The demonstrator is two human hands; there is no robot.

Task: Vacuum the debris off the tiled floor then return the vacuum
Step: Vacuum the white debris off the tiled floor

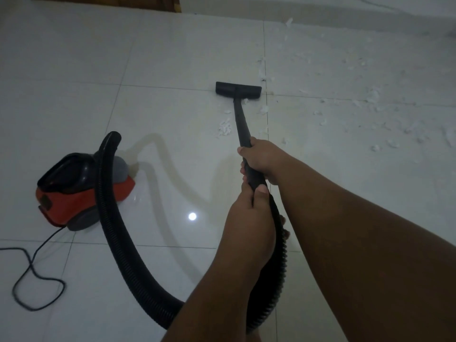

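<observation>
Head view, single frame.

Tiled floor (172,50): pale glossy tiles with thin grout lines; a bright light spot (192,216) reflects near centre.

Vacuum (81,191): red and black canister, standing on the floor at left, well apart from the debris. Its black ribbed hose (116,238) rises from the top, loops down toward the lower edge and comes up to the hands. A black power cord (32,275) trails off the rear in a loose loop.

Wand (240,119): black and rigid, running up and away from the hands to the floor nozzle (238,90), which lies flat on the tiles just left of a grout line.

Debris (225,128): white shreds, one clump just left of the wand, more scattered widely to the right (densest on the right-hand tiles).

Right hand (261,160): fingers wrapped round the wand, farther along it.

Left hand (249,218): just behind, gripping where the wand meets the hose, thumb lying along the top.
</observation>
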